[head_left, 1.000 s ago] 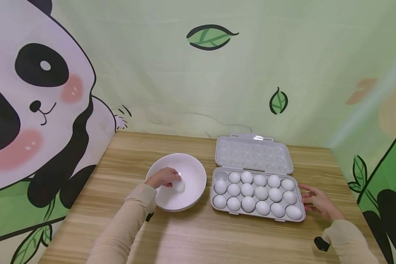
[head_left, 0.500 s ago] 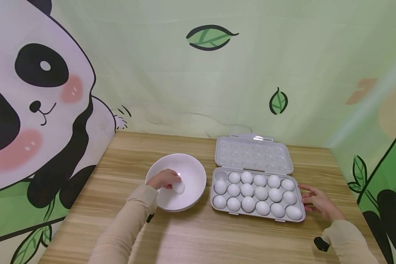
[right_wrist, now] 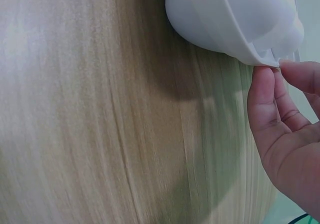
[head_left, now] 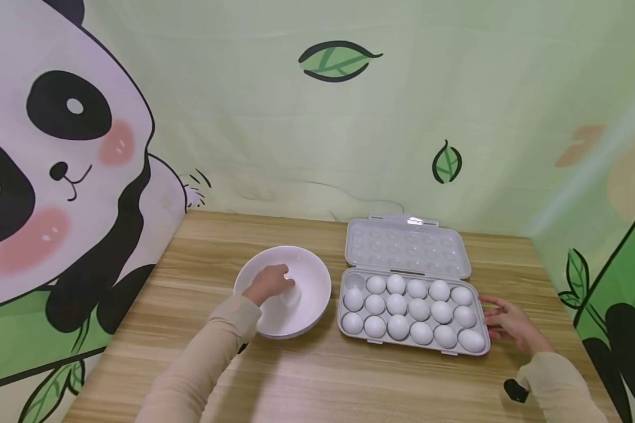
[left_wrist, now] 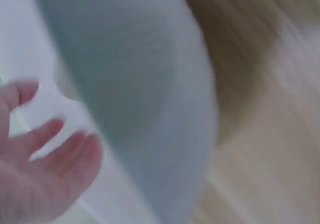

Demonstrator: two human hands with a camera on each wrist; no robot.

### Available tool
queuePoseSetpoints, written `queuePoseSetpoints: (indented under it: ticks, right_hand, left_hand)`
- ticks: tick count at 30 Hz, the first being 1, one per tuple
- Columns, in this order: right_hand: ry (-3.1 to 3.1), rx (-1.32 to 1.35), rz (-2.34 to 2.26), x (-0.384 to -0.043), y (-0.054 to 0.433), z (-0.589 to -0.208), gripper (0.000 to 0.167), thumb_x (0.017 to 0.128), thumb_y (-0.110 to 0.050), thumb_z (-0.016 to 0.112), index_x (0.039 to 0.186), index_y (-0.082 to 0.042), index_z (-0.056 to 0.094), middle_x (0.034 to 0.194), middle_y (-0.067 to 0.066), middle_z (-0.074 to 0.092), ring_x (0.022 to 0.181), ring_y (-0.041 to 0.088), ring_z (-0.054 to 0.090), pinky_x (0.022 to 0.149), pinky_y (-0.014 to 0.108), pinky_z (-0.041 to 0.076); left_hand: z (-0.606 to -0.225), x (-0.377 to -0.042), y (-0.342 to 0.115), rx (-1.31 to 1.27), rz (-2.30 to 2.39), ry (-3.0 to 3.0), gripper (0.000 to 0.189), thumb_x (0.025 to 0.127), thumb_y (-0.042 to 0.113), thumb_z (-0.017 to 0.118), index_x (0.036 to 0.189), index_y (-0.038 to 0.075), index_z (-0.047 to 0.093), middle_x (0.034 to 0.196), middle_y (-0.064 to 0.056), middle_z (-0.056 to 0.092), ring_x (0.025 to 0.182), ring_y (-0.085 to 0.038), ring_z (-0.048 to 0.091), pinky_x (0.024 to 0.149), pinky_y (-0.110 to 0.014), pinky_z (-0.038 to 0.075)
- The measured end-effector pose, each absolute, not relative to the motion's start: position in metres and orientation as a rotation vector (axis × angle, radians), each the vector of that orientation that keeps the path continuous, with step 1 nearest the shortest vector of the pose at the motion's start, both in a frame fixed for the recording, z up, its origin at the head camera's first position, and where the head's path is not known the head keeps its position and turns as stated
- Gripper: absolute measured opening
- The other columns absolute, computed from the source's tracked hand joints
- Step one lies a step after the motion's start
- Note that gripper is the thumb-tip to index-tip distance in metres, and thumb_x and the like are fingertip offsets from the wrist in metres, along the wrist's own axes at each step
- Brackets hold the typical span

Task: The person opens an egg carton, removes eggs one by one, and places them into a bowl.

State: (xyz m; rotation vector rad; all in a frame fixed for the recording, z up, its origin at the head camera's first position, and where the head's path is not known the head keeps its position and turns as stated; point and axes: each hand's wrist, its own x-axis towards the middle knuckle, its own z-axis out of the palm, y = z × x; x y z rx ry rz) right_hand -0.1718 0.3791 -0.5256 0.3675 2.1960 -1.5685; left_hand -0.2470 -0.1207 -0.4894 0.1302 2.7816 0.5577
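Note:
My left hand (head_left: 271,284) is over the white bowl (head_left: 314,276), its fingers spread and apart. Inside the bowl an egg (head_left: 292,296) lies just below the fingers, partly hidden by them. The left wrist view, blurred, shows the hand (left_wrist: 45,169) with nothing between its fingers and the egg (left_wrist: 66,81) at a distance, half behind the bowl wall. At the right end of the egg carton (head_left: 414,346), my right hand (head_left: 513,324) touches the edge with its fingertips. Its fingers (right_wrist: 262,91) meet the carton rim (right_wrist: 240,31) in the right wrist view.
Rows of white eggs (head_left: 397,304) fill the carton except for the back left cup (head_left: 356,282). Its lid (head_left: 407,244) lies flipped back towards the wall. The wooden table (head_left: 317,376) ends at a printed cloth backdrop (head_left: 243,117).
My left fingers have let go of the egg, which now lies in the bowl. The hand has risen slightly and its fingers have spread. My right hand and the carton have not moved.

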Motion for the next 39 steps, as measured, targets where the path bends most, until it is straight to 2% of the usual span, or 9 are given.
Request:
queuePoseSetpoints:
  ticks: [2, 4, 9, 13, 18, 23, 31, 39]
  right_hand:
    - [2.199, 0.373, -1.563, -0.172, 0.379, -0.525, 0.061, 0.081, -0.001, 0.055, 0.135, -0.003, 0.027, 0.086, -0.004, 0.052, 0.074, 0.007, 0.053, 0.063, 0.028, 0.049]
    - [2.204, 0.377, -1.554, -0.173, 0.379, -0.524, 0.061, 0.081, -0.001, 0.054, 0.135, -0.003, 0.026, 0.086, -0.004, 0.052, 0.074, 0.007, 0.053, 0.062, 0.028, 0.049]
    - [2.207, 0.370, -1.539, -0.173, 0.379, -0.523, 0.062, 0.081, -0.001, 0.054, 0.136, -0.002, 0.024, 0.087, -0.004, 0.052, 0.074, 0.008, 0.053, 0.062, 0.028, 0.049]
    - [2.202, 0.369, -1.550, -0.173, 0.378, -0.523, 0.062, 0.081, -0.001, 0.054, 0.136, -0.001, 0.024, 0.088, -0.002, 0.052, 0.074, 0.008, 0.053, 0.062, 0.028, 0.049]
    - [2.201, 0.374, -1.552, -0.172, 0.378, -0.522, 0.062, 0.081, 0.000, 0.054, 0.136, -0.002, 0.025, 0.089, -0.001, 0.052, 0.075, 0.008, 0.053, 0.063, 0.029, 0.049]
    - [2.201, 0.368, -1.555, -0.172, 0.378, -0.522, 0.061, 0.081, -0.001, 0.054, 0.135, -0.002, 0.025, 0.088, -0.002, 0.052, 0.075, 0.008, 0.053, 0.063, 0.028, 0.049]
    - [2.199, 0.362, -1.558, -0.172, 0.378, -0.523, 0.062, 0.081, 0.000, 0.054, 0.135, -0.002, 0.024, 0.087, -0.002, 0.052, 0.074, 0.008, 0.053, 0.063, 0.028, 0.049]
    - [2.202, 0.343, -1.559, -0.171, 0.379, -0.523, 0.059, 0.081, 0.000, 0.053, 0.134, -0.003, 0.027, 0.086, -0.004, 0.053, 0.074, 0.008, 0.053, 0.063, 0.028, 0.049]
  left_hand:
    - [-0.482, -0.246, -0.110, 0.165, 0.466, 2.911, 0.037, 0.081, 0.027, 0.053, 0.113, 0.009, 0.055, 0.109, -0.010, 0.058, 0.091, -0.024, 0.056, 0.070, -0.039, 0.046]
    - [-0.474, -0.245, -0.098, 0.213, 0.434, 3.009, 0.039, 0.081, 0.028, 0.053, 0.117, 0.012, 0.053, 0.114, -0.010, 0.055, 0.095, -0.027, 0.056, 0.069, -0.042, 0.047]
    - [-0.459, -0.239, -0.064, 0.429, 0.468, 3.062, 0.044, 0.080, 0.027, 0.054, 0.121, 0.012, 0.050, 0.118, -0.011, 0.054, 0.100, -0.028, 0.056, 0.067, -0.042, 0.049]
    - [-0.460, -0.237, -0.041, 0.551, 0.333, 3.025, 0.051, 0.079, 0.033, 0.055, 0.123, 0.009, 0.049, 0.122, -0.012, 0.052, 0.108, -0.028, 0.051, 0.079, -0.040, 0.046]
    - [-0.471, -0.234, -0.019, 0.652, 0.141, 2.976, 0.055, 0.078, 0.042, 0.056, 0.125, 0.015, 0.047, 0.125, -0.005, 0.050, 0.117, -0.025, 0.042, 0.094, -0.041, 0.034]
    - [-0.481, -0.230, -0.003, 0.692, -0.001, 2.944, 0.053, 0.074, 0.042, 0.059, 0.121, 0.020, 0.050, 0.120, -0.002, 0.053, 0.115, -0.022, 0.043, 0.096, -0.040, 0.029]
    - [-0.497, -0.228, 0.012, 0.684, -0.087, 2.951, 0.033, 0.070, 0.034, 0.062, 0.099, 0.020, 0.057, 0.101, 0.000, 0.061, 0.106, -0.019, 0.045, 0.090, -0.042, 0.027]
    - [-0.499, -0.223, 0.020, 0.651, -0.185, 2.913, 0.035, 0.070, 0.036, 0.064, 0.099, 0.019, 0.059, 0.102, 0.000, 0.062, 0.105, -0.021, 0.045, 0.092, -0.043, 0.026]
